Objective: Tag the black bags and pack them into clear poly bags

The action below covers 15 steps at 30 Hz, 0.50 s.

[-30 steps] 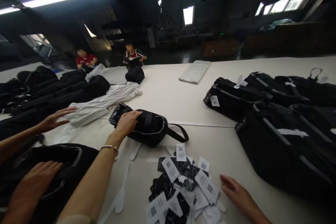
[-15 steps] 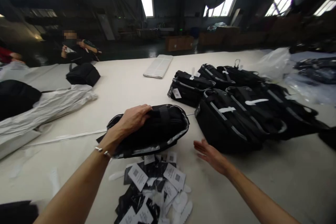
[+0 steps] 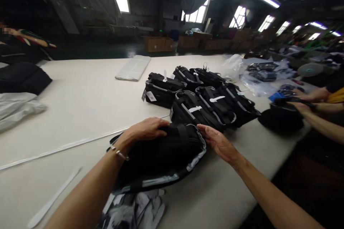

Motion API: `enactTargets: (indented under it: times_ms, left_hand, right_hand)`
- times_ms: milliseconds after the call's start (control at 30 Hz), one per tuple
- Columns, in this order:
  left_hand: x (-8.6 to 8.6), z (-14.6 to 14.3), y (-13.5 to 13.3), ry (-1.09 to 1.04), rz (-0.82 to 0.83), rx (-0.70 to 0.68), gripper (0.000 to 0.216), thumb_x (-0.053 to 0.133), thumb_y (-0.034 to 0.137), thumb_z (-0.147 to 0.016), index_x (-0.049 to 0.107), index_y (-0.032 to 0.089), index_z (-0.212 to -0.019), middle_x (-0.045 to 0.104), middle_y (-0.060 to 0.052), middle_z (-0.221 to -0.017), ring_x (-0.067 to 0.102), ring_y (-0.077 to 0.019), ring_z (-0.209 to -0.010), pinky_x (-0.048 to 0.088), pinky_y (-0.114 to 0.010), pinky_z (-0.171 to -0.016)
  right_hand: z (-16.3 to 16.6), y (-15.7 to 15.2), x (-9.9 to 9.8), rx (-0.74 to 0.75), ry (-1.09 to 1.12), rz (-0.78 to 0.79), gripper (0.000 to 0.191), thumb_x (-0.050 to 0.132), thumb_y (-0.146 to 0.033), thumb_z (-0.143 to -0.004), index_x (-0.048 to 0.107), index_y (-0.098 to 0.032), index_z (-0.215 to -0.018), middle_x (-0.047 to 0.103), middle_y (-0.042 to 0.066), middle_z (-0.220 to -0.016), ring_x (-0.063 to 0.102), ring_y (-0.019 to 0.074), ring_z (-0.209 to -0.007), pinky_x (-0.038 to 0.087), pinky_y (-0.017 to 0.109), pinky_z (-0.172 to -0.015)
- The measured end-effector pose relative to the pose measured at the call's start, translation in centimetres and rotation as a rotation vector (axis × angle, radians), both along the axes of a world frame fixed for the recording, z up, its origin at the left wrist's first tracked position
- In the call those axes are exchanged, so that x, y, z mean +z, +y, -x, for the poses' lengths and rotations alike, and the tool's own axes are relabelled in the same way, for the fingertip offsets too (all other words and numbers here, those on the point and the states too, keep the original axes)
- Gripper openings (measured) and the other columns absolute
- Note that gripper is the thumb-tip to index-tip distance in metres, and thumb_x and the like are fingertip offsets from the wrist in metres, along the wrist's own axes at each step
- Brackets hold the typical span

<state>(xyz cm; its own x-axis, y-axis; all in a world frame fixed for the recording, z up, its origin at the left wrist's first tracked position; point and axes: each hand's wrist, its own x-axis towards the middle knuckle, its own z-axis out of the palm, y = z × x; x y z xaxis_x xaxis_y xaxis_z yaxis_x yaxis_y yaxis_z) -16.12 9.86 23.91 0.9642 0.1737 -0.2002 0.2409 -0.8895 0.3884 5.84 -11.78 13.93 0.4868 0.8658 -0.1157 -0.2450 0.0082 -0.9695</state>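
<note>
White tabletop (image 3: 80,111), cluster of black bags (image 3: 206,102) at 1 o'clock. Open bag (image 3: 156,157) at 6 o'clock; resting or lifted, I couldn't tell. Looked like a repositioning step; next move called for a two-sided hold. Left hand (image 3: 146,128) had fingers curled, gripping it. Right hand (image 3: 219,145) half spread beside it, contact unclear. Blurred pile (image 3: 134,209), 7 o'clock, partly covered.

our left hand (image 3: 147,129): palm down, fingers curled; our right hand (image 3: 219,145): fingers extended; our forearms (image 3: 268,190): stretched forward.
</note>
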Motion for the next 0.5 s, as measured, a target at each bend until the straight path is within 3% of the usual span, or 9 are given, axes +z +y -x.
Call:
enactTargets:
  times_ms: [67, 133, 200, 267, 367, 500]
  left_hand:
    - [1.6, 0.7, -0.3, 0.024, 0.009, 0.001, 0.027, 0.053, 0.034, -0.088, 0.065, 0.023, -0.109, 0.069, -0.005, -0.108, 0.063, -0.0227, -0.099, 0.046, -0.031, -0.089]
    - [3.1, 1.4, -0.7, 0.038, 0.044, -0.009, 0.028, 0.054, 0.038, -0.088, 0.066, 0.024, -0.108, 0.070, -0.003, -0.107, 0.064, -0.0225, -0.098, 0.047, -0.030, -0.087]
    - [4.2, 1.6, -1.6, 0.037, 0.098, -0.016, 0.028, 0.056, 0.040, -0.086, 0.068, 0.026, -0.106, 0.071, -0.001, -0.105, 0.065, -0.0225, -0.096, 0.048, -0.028, -0.083]
    - [4.6, 1.3, -3.3, 0.034, 0.147, -0.034, 0.027, 0.059, 0.039, -0.083, 0.070, 0.027, -0.104, 0.072, 0.000, -0.104, 0.065, -0.0228, -0.095, 0.049, -0.028, -0.081]
    - [3.4, -0.5, -7.2, 0.036, 0.138, -0.092, 0.024, 0.061, 0.034, -0.080, 0.070, 0.029, -0.102, 0.072, 0.000, -0.102, 0.065, -0.0226, -0.093, 0.048, -0.029, -0.081]
    - [-1.4, -3.7, -12.5, 0.118, 0.159, -0.225, 0.018, 0.059, 0.030, -0.079, 0.067, 0.026, -0.095, 0.070, -0.001, -0.091, 0.064, -0.0215, -0.085, 0.048, -0.029, -0.076]
  right_hand:
    - [-0.7, -2.8, 0.0, -0.025, -0.114, 0.109, 0.052, 0.070, -0.066, -0.077, 0.074, -0.019, -0.096, 0.073, 0.010, -0.106, 0.065, 0.0250, -0.101, 0.049, 0.039, -0.094]
    - [-0.7, -6.1, -0.7, 0.066, -0.158, 0.302, 0.064, 0.061, -0.076, -0.077, 0.074, -0.014, -0.081, 0.074, 0.012, -0.086, 0.067, 0.0245, -0.083, 0.052, 0.041, -0.086]
    - [0.4, -9.6, -1.7, 0.221, -0.020, 0.394, 0.075, 0.048, -0.083, -0.080, 0.075, -0.013, -0.082, 0.073, 0.013, -0.083, 0.068, 0.0254, -0.081, 0.052, 0.043, -0.085]
    - [2.5, -12.6, -2.5, 0.276, 0.234, 0.297, 0.079, 0.039, -0.084, -0.083, 0.075, -0.015, -0.097, 0.074, 0.013, -0.096, 0.068, 0.0277, -0.096, 0.049, 0.043, -0.093]
    - [5.5, -15.3, -3.3, 0.119, 0.521, 0.115, 0.072, 0.040, -0.081, -0.086, 0.072, -0.021, -0.111, 0.072, 0.011, -0.112, 0.062, 0.0291, -0.114, 0.045, 0.043, -0.102]
    - [5.9, -16.3, -4.2, -0.220, 0.603, 0.023, 0.047, 0.065, -0.063, -0.084, 0.072, -0.024, -0.109, 0.074, 0.007, -0.111, 0.062, 0.0299, -0.117, 0.046, 0.045, -0.104]
